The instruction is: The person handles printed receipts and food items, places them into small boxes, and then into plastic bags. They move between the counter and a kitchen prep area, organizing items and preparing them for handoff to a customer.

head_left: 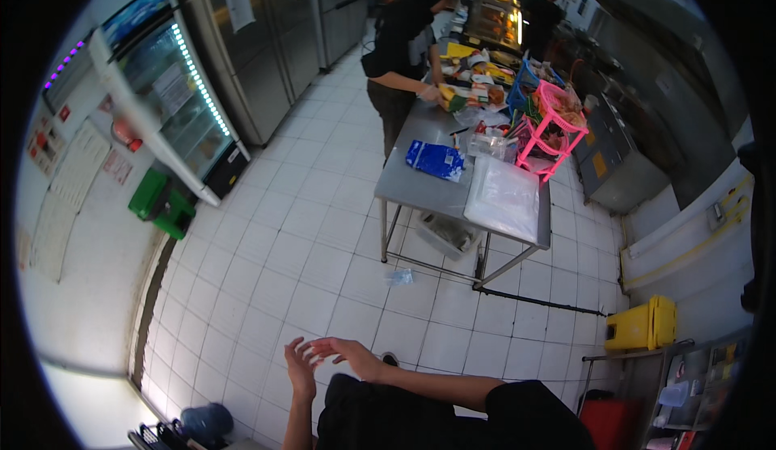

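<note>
My left hand is raised in front of my body above the tiled floor, its fingers loosely spread. Close beside it, my right hand reaches across from the right with fingers stretched toward the left one. Their fingertips nearly meet or overlap; I cannot tell whether they touch. Nothing shows in either hand. Ahead stands a steel table, well out of reach. On its near end lie a blue plastic packet and a stack of clear plastic sheets or bags.
A pink tiered rack stands on the cluttered table; a plastic tub sits underneath. A co-worker bends over the table's left side. A glass-door fridge and green bin line the left, a yellow bin the right. A blue water jug is lower left.
</note>
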Motion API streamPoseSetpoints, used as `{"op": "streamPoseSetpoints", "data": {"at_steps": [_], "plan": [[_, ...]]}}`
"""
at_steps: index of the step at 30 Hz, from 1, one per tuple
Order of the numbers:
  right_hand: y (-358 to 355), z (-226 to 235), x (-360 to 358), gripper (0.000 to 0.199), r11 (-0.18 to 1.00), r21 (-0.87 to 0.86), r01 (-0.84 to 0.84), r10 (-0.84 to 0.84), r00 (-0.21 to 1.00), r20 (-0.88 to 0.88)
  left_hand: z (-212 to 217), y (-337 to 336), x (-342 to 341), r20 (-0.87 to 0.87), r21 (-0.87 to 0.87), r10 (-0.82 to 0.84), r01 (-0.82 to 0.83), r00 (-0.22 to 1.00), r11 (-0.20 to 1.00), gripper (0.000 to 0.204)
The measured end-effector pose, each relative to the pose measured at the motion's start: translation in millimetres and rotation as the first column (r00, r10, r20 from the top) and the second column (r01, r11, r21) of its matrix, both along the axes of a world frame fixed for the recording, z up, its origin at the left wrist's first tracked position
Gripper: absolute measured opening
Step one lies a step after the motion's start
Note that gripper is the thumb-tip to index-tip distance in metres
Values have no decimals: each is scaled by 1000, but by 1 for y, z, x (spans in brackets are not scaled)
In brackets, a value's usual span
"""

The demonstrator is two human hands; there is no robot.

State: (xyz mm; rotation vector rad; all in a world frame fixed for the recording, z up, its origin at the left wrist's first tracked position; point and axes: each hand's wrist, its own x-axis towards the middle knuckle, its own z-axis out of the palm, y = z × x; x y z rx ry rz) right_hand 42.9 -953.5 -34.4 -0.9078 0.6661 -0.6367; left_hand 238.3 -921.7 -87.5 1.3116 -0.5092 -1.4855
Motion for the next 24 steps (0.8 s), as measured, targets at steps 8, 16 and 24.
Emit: {"op": "streamPoseSetpoints", "data": {"at_steps": [8,16,24], "plan": [[-204,-74,15,51,448,-881,154,-597,785,-167,18,-226,-44,-563,-14,-331,392,757,920,60],[-405,-130,-109,39,435,-336,835,-876,306,-373,64,-550,-36,2,53,-833,831,554,553,44],[-474,-71,-246,36,0,-252,968,-953,-77,-294,69,-778,-158,305,83,-940,979,154,187,30]]}}
